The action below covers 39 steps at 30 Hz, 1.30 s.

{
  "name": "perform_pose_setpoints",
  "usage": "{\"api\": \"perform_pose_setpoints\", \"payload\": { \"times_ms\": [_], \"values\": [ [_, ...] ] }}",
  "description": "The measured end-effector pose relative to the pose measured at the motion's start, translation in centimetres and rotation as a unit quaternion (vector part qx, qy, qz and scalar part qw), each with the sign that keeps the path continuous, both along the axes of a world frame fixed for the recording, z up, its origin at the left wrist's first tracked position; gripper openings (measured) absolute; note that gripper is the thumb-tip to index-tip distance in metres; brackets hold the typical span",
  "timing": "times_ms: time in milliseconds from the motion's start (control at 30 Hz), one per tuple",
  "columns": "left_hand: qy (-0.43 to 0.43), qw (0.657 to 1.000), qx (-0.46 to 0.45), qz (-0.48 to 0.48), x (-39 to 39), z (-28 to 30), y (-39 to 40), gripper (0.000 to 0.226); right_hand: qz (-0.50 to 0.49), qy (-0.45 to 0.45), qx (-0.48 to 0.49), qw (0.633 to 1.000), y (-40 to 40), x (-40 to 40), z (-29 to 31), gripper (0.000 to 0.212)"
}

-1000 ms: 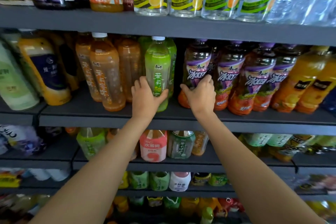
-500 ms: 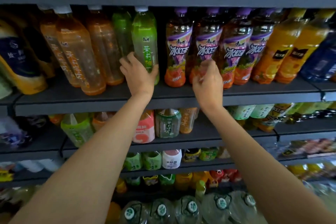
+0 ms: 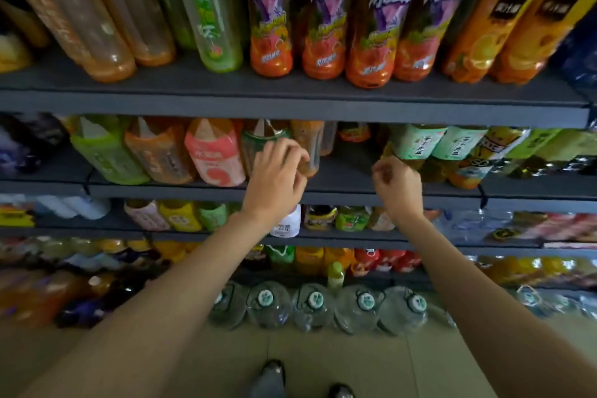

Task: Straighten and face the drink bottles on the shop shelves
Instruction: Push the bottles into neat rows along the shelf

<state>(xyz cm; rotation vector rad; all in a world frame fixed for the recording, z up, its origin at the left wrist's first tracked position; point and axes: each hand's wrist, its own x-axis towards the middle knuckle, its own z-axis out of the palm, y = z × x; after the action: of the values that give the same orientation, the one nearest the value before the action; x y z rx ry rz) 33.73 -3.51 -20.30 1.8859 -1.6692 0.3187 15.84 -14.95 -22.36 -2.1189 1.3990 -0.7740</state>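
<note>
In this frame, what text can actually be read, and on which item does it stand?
"冰红茶": on each purple-labelled iced tea bottle along the upper shelf.
Green tea bottle, orange juice bottles, pink-labelled bottle, pale green bottles, white bottle: print too blurred to read.
Water jug caps: a mark, no legible text.

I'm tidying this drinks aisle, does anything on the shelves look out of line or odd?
On the top shelf, one red iced tea bottle stands further forward than its neighbours. On the next shelf down, a gap lies right of the brown bottle at the left hand. No spills or damage visible.
</note>
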Motion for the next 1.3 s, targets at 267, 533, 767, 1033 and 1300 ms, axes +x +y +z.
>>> {"api": "perform_pose_setpoints", "payload": {
  "times_ms": [267,533,767,1033,1300],
  "values": [
    [0.179,0.960,0.068,0.205,-4.3,-1.0,-2.2,0.035,0.086,0.002,0.054,0.995,-1.5,-0.1,-2.5,0.021],
    [0.178,0.959,0.071,0.208,-2.5,-0.9,0.7,0.030,0.168,-0.015,0.195,0.966,-4.3,9.7,-1.5,0.093],
    [0.187,0.962,0.066,0.186,-1.0,-1.8,2.3,0.026,0.071,-0.039,0.158,0.984,-3.5,12.4,-2.2,0.091],
    [0.374,0.896,0.210,0.117,-1.0,0.0,0.6,0.063,0.240,0.028,0.093,0.966,1.6,6.0,-0.6,0.078],
    [0.406,0.855,0.299,-0.119,-2.9,6.0,-1.8,0.059,0.217,0.024,0.067,0.974,0.4,-0.8,10.8,0.057]
  ]
}}
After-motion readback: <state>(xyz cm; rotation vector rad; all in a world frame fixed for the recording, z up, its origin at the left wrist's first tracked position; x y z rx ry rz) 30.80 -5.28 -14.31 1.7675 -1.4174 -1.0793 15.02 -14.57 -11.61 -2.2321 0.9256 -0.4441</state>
